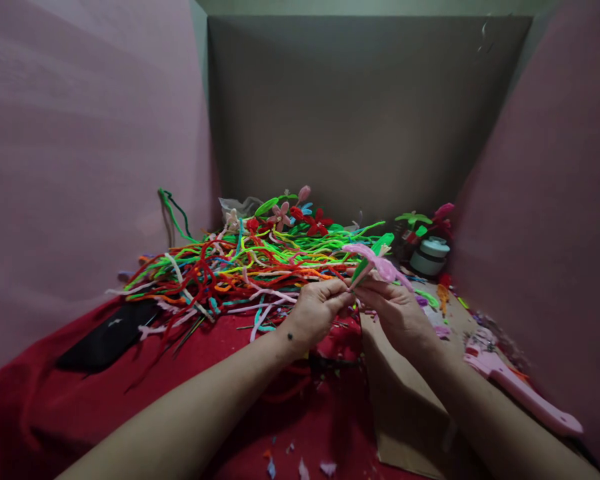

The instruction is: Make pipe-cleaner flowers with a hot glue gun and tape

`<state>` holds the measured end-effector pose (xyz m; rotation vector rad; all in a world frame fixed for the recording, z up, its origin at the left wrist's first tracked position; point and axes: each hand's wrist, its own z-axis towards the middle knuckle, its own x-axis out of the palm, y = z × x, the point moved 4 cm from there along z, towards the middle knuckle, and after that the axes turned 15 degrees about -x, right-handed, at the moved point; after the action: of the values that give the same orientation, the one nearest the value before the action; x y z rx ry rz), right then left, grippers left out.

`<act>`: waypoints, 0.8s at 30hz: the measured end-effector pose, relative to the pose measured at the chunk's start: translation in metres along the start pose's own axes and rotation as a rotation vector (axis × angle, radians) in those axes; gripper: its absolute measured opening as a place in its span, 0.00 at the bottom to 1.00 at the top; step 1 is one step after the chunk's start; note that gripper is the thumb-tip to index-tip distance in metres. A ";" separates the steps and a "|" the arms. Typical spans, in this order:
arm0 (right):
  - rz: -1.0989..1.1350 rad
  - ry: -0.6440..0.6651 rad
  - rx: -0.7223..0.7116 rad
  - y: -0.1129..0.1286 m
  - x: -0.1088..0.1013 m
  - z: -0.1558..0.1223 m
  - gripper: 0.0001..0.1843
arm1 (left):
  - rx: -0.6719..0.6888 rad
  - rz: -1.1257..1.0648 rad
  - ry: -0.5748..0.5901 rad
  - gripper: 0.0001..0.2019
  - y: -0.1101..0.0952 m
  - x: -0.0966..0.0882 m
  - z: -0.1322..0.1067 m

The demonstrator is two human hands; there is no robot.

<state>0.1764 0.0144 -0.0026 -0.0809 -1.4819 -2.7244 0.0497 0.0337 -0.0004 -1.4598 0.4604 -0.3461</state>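
Observation:
Between my two hands is a pipe-cleaner flower (385, 267) with pink petals, a green leaf and a thin pale stem. My left hand (320, 310) pinches the lower end of the stem between thumb and fingers. My right hand (397, 313) is closed at the flower's base, fingers meeting the left ones there. The petals stick up and to the right above the right hand. Just behind the hands spreads a big tangled heap of pipe cleaners (220, 273) in red, green, orange, white and pink.
Finished flowers (281, 215) lie on the heap's far side. A pale-lidded jar (430, 257) stands at the right. Brown cardboard (400, 407) lies under my right arm, beside a pink-handled tool (525, 387). A black pouch (107, 337) rests left on the red cloth (160, 407). Pink panels flank both sides.

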 end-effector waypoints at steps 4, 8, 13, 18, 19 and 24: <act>0.042 0.076 -0.014 -0.002 -0.008 0.003 0.09 | -0.103 -0.140 0.119 0.15 -0.001 0.004 -0.003; 0.120 0.198 -0.014 0.005 -0.005 0.005 0.10 | -0.184 -0.250 0.248 0.11 0.005 0.008 -0.004; 0.263 0.282 -0.006 0.010 0.004 0.001 0.15 | -0.278 -0.426 0.403 0.13 0.011 0.013 -0.004; 0.291 0.129 0.045 0.001 0.005 -0.002 0.12 | -0.274 -0.359 0.406 0.13 0.006 0.011 -0.003; 0.283 0.082 0.050 -0.001 0.004 -0.002 0.11 | -0.256 -0.297 0.353 0.12 0.005 0.009 -0.002; 0.213 -0.083 0.029 -0.009 0.007 -0.003 0.06 | 0.063 0.167 -0.093 0.06 0.001 -0.002 -0.003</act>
<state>0.1690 0.0169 -0.0111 -0.3336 -1.4400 -2.5584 0.0464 0.0318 -0.0013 -1.3600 0.4883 -0.1571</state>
